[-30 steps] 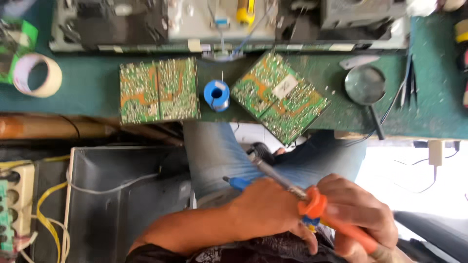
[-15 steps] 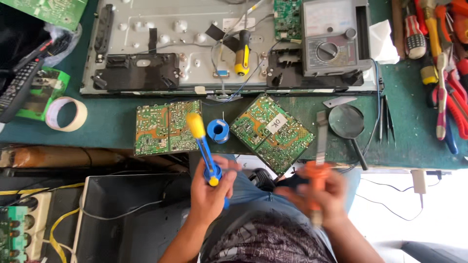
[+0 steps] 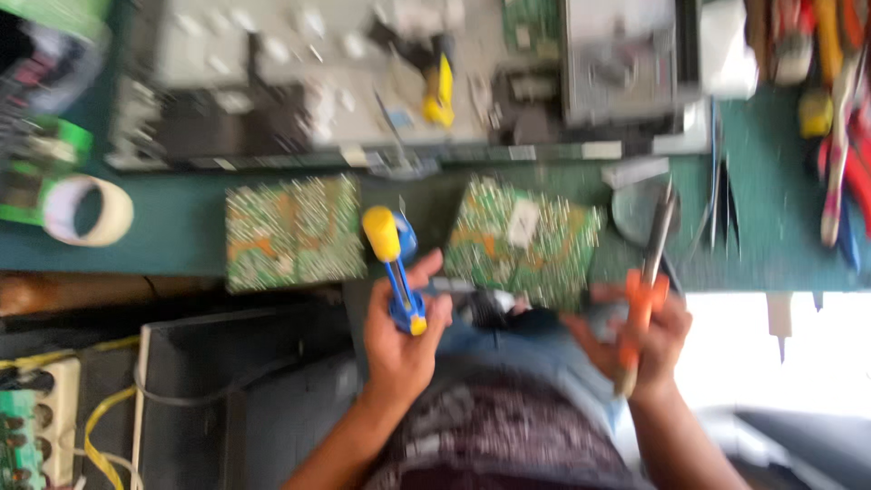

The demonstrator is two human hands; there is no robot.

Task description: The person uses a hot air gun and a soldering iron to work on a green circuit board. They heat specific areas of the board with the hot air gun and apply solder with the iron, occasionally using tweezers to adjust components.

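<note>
Both hands have lifted toward the desk edge since 0.5 s ago, and the view has closed in on the 2 green boards.

Left hand (image 3: 399, 340), at lower centre, has its fingers wrapped round the blue body of a pump (image 3: 397, 272) with a yellow knob, which points up toward the desk. Right hand (image 3: 640, 340), at lower right, has its fingers closed round the orange grip of an iron (image 3: 646, 281); its metal shaft rises over the desk edge just right of the right board (image 3: 526, 240). Left board (image 3: 292, 233) lies flat at centre left, apart from both tools.

Pump looks light, rigid plastic, smooth enough to slip; it is best held round the mid barrel, thumb free for the knob. Iron looks light and stiff, with a shaft that is probably hot, so only the orange grip is safe to hold. Boards are thin, stiff and brittle, prickly on the solder side; I would take them by the edges.

Elsewhere on the green desk (image 3: 181, 240): a tape roll (image 3: 86, 210) at far left, a magnifier (image 3: 640, 213) behind the shaft, and pliers (image 3: 839, 172) at far right. Motion blur hides finer detail.
</note>
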